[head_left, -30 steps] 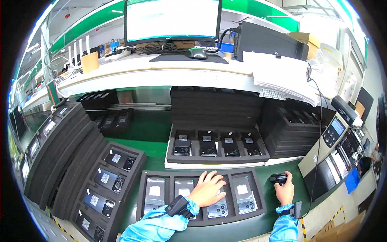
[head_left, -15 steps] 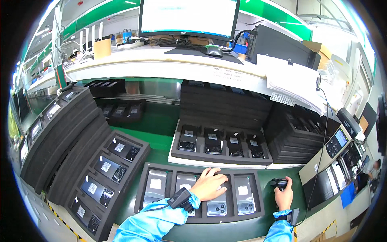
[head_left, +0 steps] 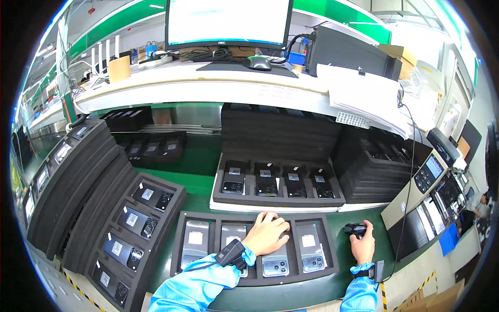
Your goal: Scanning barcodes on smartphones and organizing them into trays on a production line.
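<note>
**Left hand flat on a phone in the near tray, right hand around the scanner**

My left hand (head_left: 267, 234) lies palm down on the near foam tray (head_left: 179, 244), fingers loosely spread and slightly curled, not gripping anything. It covers the upper part of the third phone (head_left: 275, 264) in the row; only that phone's lower end with the camera cluster shows below my wrist. A small black device is strapped at the wrist, over the blue sleeve.

The tray holds four light-coloured phones side by side, each in its own slot: first phone (head_left: 196, 243) at the left, second phone (head_left: 233, 236) just beside my wrist, fourth phone (head_left: 311, 248) to the right of my hand.

My right hand (head_left: 362, 245) is off the tray, on the green bench top (head_left: 197, 182) to its right. It is closed around a small black scanner (head_left: 355, 229), fingers wrapped over the body, the front end sticking out above the knuckles. How tight the hold is I cannot tell.

Beyond the near tray sits a second tray (head_left: 278, 200) with four dark phones. A slanted tray (head_left: 171, 195) of dark phones lies to my left. Stacks of black foam (head_left: 275, 132) stand behind, under the shelf. A grey console (head_left: 421, 187) with a small screen stands at the right.
</note>
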The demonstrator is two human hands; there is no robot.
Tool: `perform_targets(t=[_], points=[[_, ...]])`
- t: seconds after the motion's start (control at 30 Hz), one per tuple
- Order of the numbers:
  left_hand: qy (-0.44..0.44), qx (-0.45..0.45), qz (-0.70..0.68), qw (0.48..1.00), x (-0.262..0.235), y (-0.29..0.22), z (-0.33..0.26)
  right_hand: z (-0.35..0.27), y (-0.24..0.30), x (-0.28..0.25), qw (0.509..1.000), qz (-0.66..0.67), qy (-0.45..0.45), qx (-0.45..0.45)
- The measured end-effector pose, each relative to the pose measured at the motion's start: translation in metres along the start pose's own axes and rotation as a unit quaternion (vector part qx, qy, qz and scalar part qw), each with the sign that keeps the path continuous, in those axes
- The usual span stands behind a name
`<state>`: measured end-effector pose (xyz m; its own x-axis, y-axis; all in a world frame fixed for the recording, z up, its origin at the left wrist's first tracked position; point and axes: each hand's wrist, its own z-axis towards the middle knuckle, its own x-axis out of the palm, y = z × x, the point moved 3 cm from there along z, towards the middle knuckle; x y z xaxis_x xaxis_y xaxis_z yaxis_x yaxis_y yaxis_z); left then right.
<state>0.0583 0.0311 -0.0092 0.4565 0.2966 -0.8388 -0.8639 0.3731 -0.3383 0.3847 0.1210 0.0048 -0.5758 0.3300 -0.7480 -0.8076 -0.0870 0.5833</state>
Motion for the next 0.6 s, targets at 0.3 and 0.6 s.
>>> perform_targets(t=[0.3, 0.6], points=[[-0.129, -0.090, -0.220, 0.963, -0.011, 0.018, 0.005, 0.018, -0.033, -0.017, 0.937, 0.277, -0.198, -0.080], [-0.143, -0.086, -0.236, 0.957, -0.005, 0.030, 0.000, 0.154, -0.142, -0.124, 0.835, 0.479, -0.251, 0.100]])
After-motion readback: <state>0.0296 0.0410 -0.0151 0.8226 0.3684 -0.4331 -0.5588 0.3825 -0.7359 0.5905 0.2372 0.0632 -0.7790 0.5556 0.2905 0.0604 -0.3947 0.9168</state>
